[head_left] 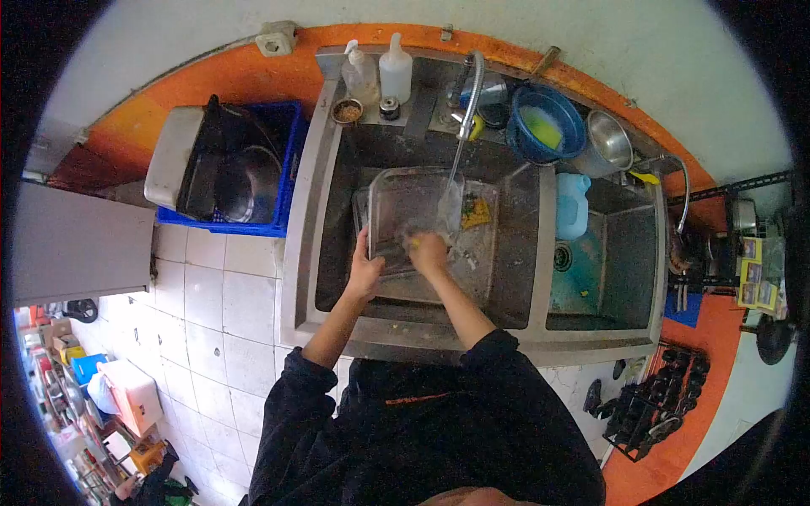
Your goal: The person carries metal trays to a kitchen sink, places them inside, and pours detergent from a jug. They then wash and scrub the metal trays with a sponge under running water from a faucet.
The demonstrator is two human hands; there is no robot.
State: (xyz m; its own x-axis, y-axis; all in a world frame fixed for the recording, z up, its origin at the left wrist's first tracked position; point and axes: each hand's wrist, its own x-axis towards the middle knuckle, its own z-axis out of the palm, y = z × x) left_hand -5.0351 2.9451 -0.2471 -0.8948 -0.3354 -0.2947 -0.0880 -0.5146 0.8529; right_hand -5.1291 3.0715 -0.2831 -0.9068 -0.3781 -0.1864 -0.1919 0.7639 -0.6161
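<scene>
Here, left hand (364, 274): gripping the near left edge of the clear rectangular container.
Right hand (429, 253): reaching into that container, fingers curled; a speck of yellow shows at the fingertips, but blur hides them, so I cannot tell whether anything is held.
Clear rectangular container (403, 198): in the left sink basin (516, 253), tilted, above a larger rectangular tray (477, 282).
Spring-neck faucet (476, 88): on the far side, its water stream (454, 164) running down into the clear container.
Tray contents: a yellow-orange patch (477, 212) toward the far right; too indistinct to name.
Far ledge, left: pump bottle (361, 76), white squeeze bottle (395, 74) and a small bowl (347, 111) of brown bits; any print on the bottles is too small to read.
Far ledge, right: blue plastic basin (516, 139) with something yellow-green inside, beside a stainless-steel pot (620, 139).
Right sink basin (578, 291): light-blue jug (572, 207) at its far left corner, near the drain (562, 256).
Left of the sink: blue crate (291, 185) holding metal pans (251, 181).
Writing: orange marking (418, 398) on the dark clothing and yellow-labelled packs (758, 274) at far right, both illegible.
</scene>
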